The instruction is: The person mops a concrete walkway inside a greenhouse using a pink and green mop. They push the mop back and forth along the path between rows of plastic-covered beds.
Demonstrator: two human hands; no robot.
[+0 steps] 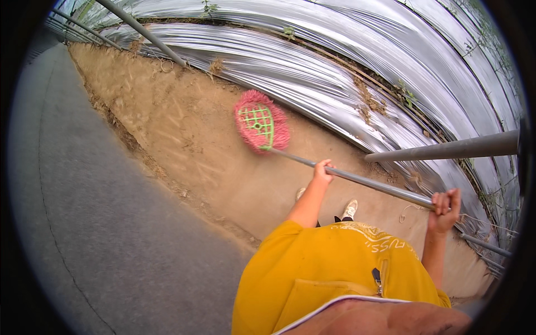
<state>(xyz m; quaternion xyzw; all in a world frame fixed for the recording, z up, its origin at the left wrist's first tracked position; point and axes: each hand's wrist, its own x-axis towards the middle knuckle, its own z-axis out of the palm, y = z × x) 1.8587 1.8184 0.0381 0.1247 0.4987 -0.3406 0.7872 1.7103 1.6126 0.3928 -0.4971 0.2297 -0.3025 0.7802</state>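
Note:
A long broom [364,181] with a grey metal handle slants across the view in front of me. Its head has pink bristles [281,127] around a green plastic grid, and it is over the bare soil at the far end of the handle. My left hand [323,170] is closed around the handle partway along. Farther right, my right hand [445,209] grips it close to the upper end.
Silver plastic film [312,84] covers raised beds with small plants on the far side. A metal post [446,149] reaches in from the right, and another [142,32] stands at upper left. A grey paved path [128,240] runs along the left of the soil strip [167,123].

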